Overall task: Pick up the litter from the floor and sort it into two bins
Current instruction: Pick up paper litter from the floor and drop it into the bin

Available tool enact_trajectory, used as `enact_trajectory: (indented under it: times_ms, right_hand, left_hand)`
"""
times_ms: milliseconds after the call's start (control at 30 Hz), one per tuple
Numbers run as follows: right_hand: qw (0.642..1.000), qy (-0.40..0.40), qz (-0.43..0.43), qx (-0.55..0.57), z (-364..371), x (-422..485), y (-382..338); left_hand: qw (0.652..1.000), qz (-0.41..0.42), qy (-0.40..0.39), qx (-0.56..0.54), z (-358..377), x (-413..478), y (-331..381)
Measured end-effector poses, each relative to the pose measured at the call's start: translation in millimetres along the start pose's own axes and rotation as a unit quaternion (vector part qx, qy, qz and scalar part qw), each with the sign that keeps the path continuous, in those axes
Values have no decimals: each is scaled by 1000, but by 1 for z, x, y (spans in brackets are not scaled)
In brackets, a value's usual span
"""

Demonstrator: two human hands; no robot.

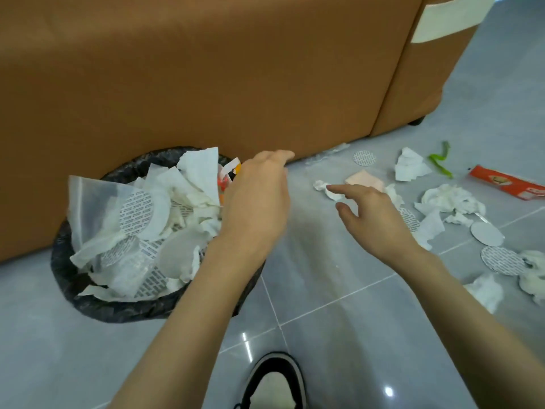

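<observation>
- Nearest on my feed is a black-and-white shoe [274, 385] on the grey tiled floor [88, 349], at the bottom edge.
- Both bare forearms reach forward from there over the tiles.
- The bin [67, 278], lined with a black bag, stands on the left against the sofa. I see it heaped with white tissue and printed discs, and a clear plastic bag [94, 202] stands up at its left side.
- The left hand [256, 199] hovers palm down over the bin's right rim, fingers straight and close together, with nothing in it that I can see.
- The right hand [374, 216] is over the floor beside it, fingers spread and loosely bent, empty. Its forefinger points at a small crumpled tissue [324, 187]; I cannot tell whether it touches.
- To the right of that hand lie a tissue heap [448, 199], a plain grey disc [486, 234], a printed disc [501, 260] and a tissue wad [486, 290].
- Farther off are a pink scrap [364, 178], a round printed seal [364, 158], a folded white tissue [410, 165], a green strip [441, 159] and a red wrapper [507, 184].
- Some clear film [327, 153] lies along the base of the brown sofa [206, 69], which fills the back.
</observation>
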State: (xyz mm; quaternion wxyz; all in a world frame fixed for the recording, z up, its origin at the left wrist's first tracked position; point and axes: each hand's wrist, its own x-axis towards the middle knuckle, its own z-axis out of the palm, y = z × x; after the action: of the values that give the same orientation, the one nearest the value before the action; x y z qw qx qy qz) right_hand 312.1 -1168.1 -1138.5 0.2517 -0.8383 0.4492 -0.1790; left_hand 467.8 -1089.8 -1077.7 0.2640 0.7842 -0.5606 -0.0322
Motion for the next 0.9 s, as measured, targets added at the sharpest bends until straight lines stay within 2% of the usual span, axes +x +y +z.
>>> enact_trajectory:
  times_ms: [267,467,600,733,900]
  right_hand:
    - [987,-32,159,-14,-5,0,82]
    - [962,-93,251,-54,5,8,137]
    - [963,-108,227,-100,3,26,150]
    - [969,-132,165,-130,-2,52,150]
    - [966,-160,157,-129,7,77,157]
  left_hand:
    - [986,42,-159,29,80,29,22]
    - [952,-8,-307,17,147,43,18]
    - [930,-43,-362,47,175,54,15]
    - [928,-67,-360,65,188,74,16]
    - [924,-69,-367,88,214,93,22]
